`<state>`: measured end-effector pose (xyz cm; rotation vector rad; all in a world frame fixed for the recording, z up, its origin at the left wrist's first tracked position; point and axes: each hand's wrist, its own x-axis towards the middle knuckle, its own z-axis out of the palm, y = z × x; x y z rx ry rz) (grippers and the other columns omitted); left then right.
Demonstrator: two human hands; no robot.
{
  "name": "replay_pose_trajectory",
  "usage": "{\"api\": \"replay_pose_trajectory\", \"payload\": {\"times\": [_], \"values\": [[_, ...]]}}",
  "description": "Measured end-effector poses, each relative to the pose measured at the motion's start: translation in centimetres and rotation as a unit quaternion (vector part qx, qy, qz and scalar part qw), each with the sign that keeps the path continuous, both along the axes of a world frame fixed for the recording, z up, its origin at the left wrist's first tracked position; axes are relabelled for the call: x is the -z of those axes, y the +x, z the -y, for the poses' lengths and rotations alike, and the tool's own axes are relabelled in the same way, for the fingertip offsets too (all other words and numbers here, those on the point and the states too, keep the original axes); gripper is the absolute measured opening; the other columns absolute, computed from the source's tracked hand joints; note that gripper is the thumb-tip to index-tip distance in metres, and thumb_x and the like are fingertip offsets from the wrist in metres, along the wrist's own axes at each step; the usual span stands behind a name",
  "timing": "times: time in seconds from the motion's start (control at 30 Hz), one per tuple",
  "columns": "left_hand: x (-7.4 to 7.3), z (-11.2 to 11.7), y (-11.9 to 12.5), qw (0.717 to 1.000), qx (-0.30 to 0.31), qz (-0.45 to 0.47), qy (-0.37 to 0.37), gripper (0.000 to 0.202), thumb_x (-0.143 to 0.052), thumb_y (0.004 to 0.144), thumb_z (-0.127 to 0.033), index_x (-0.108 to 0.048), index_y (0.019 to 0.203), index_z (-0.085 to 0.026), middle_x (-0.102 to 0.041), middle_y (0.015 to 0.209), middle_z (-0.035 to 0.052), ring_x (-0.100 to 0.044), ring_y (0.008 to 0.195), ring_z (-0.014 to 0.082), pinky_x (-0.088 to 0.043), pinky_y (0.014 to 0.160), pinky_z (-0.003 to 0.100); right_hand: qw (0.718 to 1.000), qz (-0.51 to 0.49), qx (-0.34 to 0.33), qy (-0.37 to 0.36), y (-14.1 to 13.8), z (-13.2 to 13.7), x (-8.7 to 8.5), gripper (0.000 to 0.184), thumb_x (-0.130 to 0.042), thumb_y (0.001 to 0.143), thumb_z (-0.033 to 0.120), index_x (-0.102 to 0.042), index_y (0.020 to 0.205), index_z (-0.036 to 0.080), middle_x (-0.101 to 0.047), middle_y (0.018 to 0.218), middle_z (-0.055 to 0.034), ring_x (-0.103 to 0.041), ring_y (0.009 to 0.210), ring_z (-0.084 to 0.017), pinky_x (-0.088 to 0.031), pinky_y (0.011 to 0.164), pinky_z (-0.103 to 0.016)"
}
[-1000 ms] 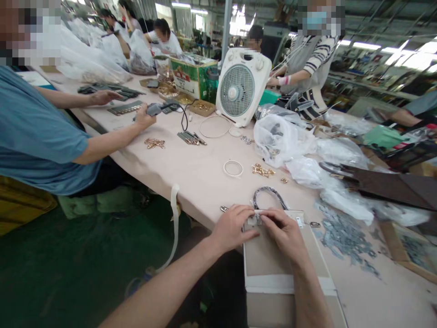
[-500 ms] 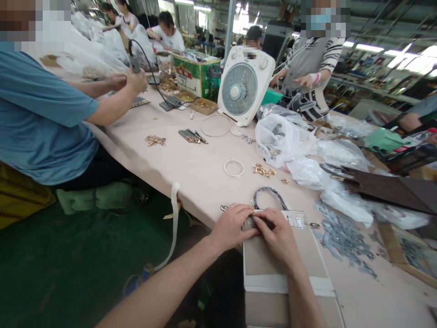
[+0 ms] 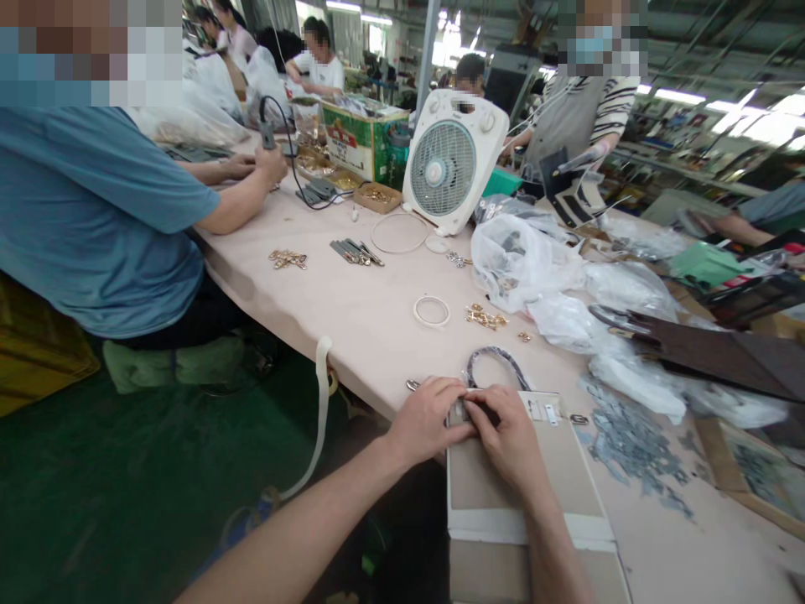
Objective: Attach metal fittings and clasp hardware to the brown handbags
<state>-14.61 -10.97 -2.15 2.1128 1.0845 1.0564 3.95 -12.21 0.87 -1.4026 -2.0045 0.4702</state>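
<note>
beige rectangular panel with white edging point(image 3: 563, 474) is lying across the near edge of the pinkish covered tabletop point(image 3: 361, 315), its lower end running out of view. its left side is bordering a dark drop past the table's edge. the person's left hand point(image 3: 431, 419) is covering the upper left corner; its thumb is standing apart from its fingers, and i cannot tell whether they are gripping the panel. the right hand point(image 3: 506, 436) is curling in beside it, thumb and fingertips sitting narrowly at the top edge; whether they are closing on something small i cannot tell. both sets of fingertips are crowding together, leaving little room between them.

just past the top edge, a dark arched handle in clear plastic wrap point(image 3: 496, 351) is rising. near the right edge, a scattered heap of blue-grey metal plates point(image 3: 638, 449) is spreading. ahead, a stretch of tabletop is separating the handle from a flat white ring point(image 3: 431, 325) and a cluster of gold-coloured metal pieces point(image 3: 484, 316). a long white strip point(image 3: 323, 390) is hanging over the table's edge, well apart from the hands.
</note>
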Motion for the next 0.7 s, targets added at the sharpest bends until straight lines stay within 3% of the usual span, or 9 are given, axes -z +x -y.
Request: {"api": "replay_pose_trajectory", "payload": {"times": [0.3, 0.47, 0.6, 0.7], "values": [[-0.3, 0.1, 0.1, 1.000, 0.000, -0.001, -0.009, 0.049, -0.082, 0.082, -0.030, -0.064, 0.127, -0.021, -0.069, 0.132, 0.0088, -0.061, 0.125, 0.0258, -0.051, 0.111, 0.043, 0.999, 0.027, 0.005, 0.034, -0.1, 0.0, 0.4, 0.010, -0.064, 0.098, 0.030, -0.072, 0.101, 0.025, -0.071, 0.094, -0.0058, -0.062, 0.095, -0.026, -0.048, 0.088, -0.042], [-0.3, 0.1, 0.1, 1.000, 0.002, -0.011, -0.010, 0.051, -0.082, 0.081, -0.027, -0.062, 0.128, -0.021, -0.068, 0.132, 0.0084, -0.061, 0.126, 0.0255, -0.051, 0.111, 0.043, 0.993, 0.009, 0.042, 0.107, -0.4, 0.4, 1.1, 0.012, -0.064, 0.098, 0.030, -0.072, 0.107, 0.025, -0.073, 0.102, -0.0069, -0.063, 0.103, -0.026, -0.049, 0.096, -0.047], [-0.4, 0.2, 0.0, 1.000, 0.001, -0.014, -0.004, 0.047, -0.081, 0.085, -0.033, -0.062, 0.127, -0.022, -0.068, 0.131, 0.0090, -0.062, 0.125, 0.0260, -0.051, 0.111, 0.046, 0.983, -0.053, 0.075, 0.159, -0.8, 1.9, 0.4, 0.019, -0.067, 0.096, 0.025, -0.071, 0.115, 0.027, -0.073, 0.110, -0.0080, -0.063, 0.113, -0.027, -0.050, 0.104, -0.052], [-0.7, 0.3, 0.0, 1.000, -0.005, -0.019, 0.007, 0.045, -0.078, 0.088, -0.039, -0.063, 0.127, -0.023, -0.068, 0.130, 0.0094, -0.062, 0.124, 0.0272, -0.052, 0.110, 0.049, 0.979, -0.099, 0.080, 0.161, -0.6, 4.2, -0.2, 0.025, -0.064, 0.097, 0.020, -0.070, 0.119, 0.030, -0.074, 0.109, -0.0074, -0.068, 0.108, -0.026, -0.056, 0.098, -0.050]]}}
